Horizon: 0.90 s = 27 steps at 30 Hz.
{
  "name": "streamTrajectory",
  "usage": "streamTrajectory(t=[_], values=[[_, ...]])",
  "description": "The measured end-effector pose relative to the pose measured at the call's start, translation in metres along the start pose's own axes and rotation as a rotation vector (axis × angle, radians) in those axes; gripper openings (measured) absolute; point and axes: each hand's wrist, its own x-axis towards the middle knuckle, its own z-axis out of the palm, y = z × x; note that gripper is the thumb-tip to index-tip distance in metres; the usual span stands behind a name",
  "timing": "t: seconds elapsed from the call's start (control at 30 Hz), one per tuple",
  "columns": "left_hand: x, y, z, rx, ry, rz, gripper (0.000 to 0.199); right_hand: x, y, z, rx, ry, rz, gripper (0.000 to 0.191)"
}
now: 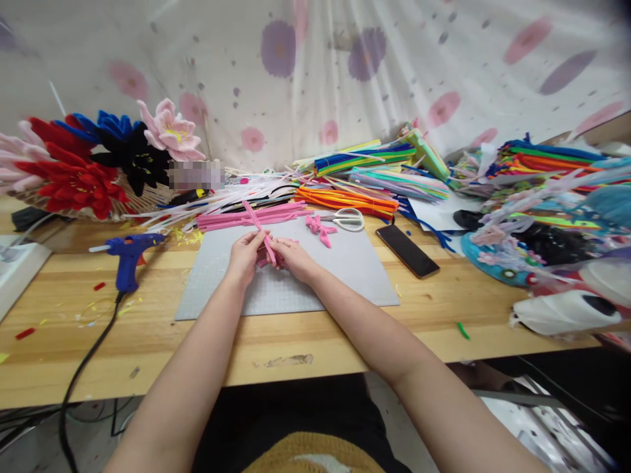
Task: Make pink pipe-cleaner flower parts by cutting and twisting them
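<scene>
Over the grey cutting mat (340,276), my left hand (246,255) and my right hand (293,256) meet with their fingertips together on pink pipe cleaners (255,217). Both hands are closed in a pinch on them; one strand sticks up past the left fingertips. More pink fuzzy stems show between and below the hands, partly hidden by the fingers. Beyond the hands lies a bundle of pink pipe cleaners (221,220). To the right of them, a small twisted pink piece (320,231) rests on the mat beside white-handled scissors (349,219).
A blue glue gun (129,263) with a black cord stands at left, near pipe-cleaner flowers (81,184). A phone (407,251) lies right of the mat. Orange pipe cleaners (345,200) and other coloured bundles line the back. A white roll (564,311) sits at right.
</scene>
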Motion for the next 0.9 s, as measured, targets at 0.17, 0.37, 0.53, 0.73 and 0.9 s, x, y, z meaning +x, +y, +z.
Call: streamTrajectory(t=[0.17,0.37,0.53,0.73,0.9], values=[[0.003,-0.005,-0.001,0.112,0.060,0.123,0.022,-0.001,-0.004,-0.001,-0.067,-0.046,-0.021,0.035],[0.007,-0.006,-0.003,0.101,0.178,0.231,0.015,-0.001,-0.006,-0.003,0.005,-0.125,-0.049,0.029],[0.010,0.002,-0.007,-0.091,0.121,0.030,0.021,0.002,0.005,-0.002,-0.150,-0.086,-0.097,0.026],[0.019,0.008,-0.014,-0.247,0.153,0.000,0.012,0.005,0.005,0.001,-0.649,0.020,-0.359,0.027],[0.023,0.011,-0.008,-0.379,0.237,-0.162,0.021,-0.003,0.001,0.012,-1.058,0.046,-0.416,0.025]])
